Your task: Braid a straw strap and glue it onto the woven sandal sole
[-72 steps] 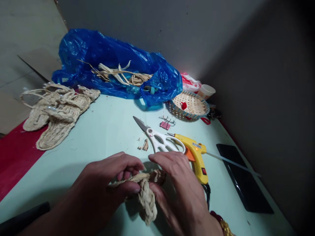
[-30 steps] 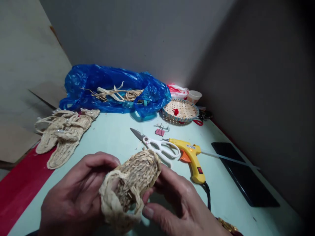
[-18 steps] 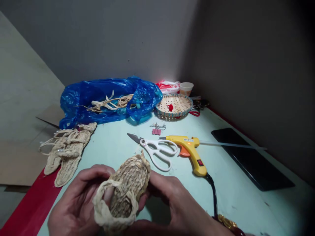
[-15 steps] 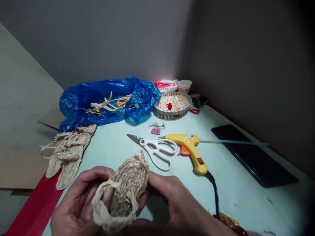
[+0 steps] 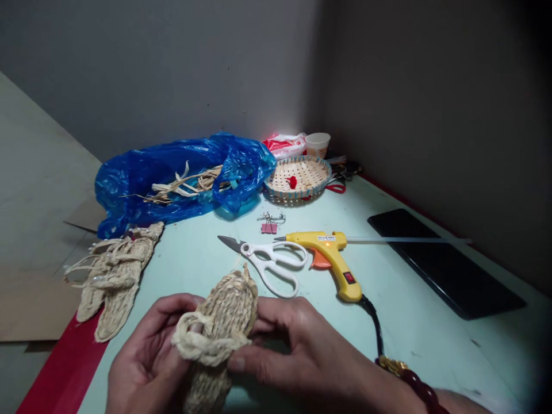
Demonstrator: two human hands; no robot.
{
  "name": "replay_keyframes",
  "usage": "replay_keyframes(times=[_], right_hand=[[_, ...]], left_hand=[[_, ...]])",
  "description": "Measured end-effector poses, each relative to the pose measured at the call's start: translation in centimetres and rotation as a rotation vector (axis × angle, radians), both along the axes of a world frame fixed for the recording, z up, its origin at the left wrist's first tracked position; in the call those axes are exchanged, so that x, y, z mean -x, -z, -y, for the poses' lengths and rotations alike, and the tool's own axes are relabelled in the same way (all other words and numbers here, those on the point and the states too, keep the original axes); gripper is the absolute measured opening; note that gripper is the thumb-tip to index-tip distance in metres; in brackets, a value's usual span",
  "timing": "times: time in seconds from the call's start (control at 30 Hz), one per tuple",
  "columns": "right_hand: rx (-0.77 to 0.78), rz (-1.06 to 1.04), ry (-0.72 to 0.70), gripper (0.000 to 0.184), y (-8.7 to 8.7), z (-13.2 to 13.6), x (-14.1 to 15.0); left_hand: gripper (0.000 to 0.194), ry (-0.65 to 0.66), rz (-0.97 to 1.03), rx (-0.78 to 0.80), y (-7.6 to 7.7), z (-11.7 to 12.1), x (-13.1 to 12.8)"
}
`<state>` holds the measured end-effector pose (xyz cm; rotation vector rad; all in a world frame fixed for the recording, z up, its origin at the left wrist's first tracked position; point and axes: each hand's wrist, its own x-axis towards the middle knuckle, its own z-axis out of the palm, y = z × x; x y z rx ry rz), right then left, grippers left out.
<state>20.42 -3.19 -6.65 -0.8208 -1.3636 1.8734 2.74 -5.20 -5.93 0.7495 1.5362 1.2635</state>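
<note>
A small woven straw sandal (image 5: 230, 305) with a braided strap (image 5: 211, 348) across it is held low in the middle of the view, its sole tilted up. Wrapped round its left side is my left hand (image 5: 150, 356), with fingertips behind the strap. My right hand (image 5: 284, 345) grips the right edge, the thumb against the strap's right end and the fingers partly hidden behind the sole. Just beyond lie white-handled scissors (image 5: 271, 259) and a yellow glue gun (image 5: 334, 259) with a clear glue stick in its back.
Finished-looking straw sandals (image 5: 118, 276) lie at the left edge. Behind are a blue plastic bag (image 5: 129, 172) with straw strips (image 5: 185, 187), a woven basket (image 5: 297, 172), a paper cup (image 5: 318, 144) and a pink binder clip (image 5: 269, 228). A black flat tray-like object (image 5: 444, 264) is at right.
The braided strap, earlier standing as a loop towards me, now lies across the sole, and more of the sole shows below it. My right thumb has come up to the strap.
</note>
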Motion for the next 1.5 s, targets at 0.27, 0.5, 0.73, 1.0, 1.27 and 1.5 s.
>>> replay_keyframes(times=[0.27,0.5,0.73,1.0,1.27,1.5], right_hand=[[0.232,-0.275,-0.044,0.020,0.0,-0.8,0.0],[0.071,-0.119,-0.006,0.030,-0.3,-0.7,-1.1],[-0.238,0.319,0.344,0.039,-0.6,-0.3,-1.2],[-0.669,0.364,0.197,0.014,-1.0,0.6,-0.9],[-0.701,0.386,0.228,0.031,-1.6,-0.2,-1.7],[-1.011,0.339,0.179,0.029,2.0,0.2,-0.5]], left_hand=[[0.042,0.136,0.024,0.076,-0.1,-0.8,0.0],[0.043,0.133,0.035,-0.001,-0.6,-0.8,0.7],[0.049,0.098,-0.148,-0.062,-0.5,-0.9,1.9],[0.045,0.147,-0.100,-0.073,-0.1,-1.3,2.6],[0.051,0.198,-0.006,-0.018,0.5,-1.5,3.7],[0.042,0.222,0.168,0.051,0.1,-1.9,2.9]])
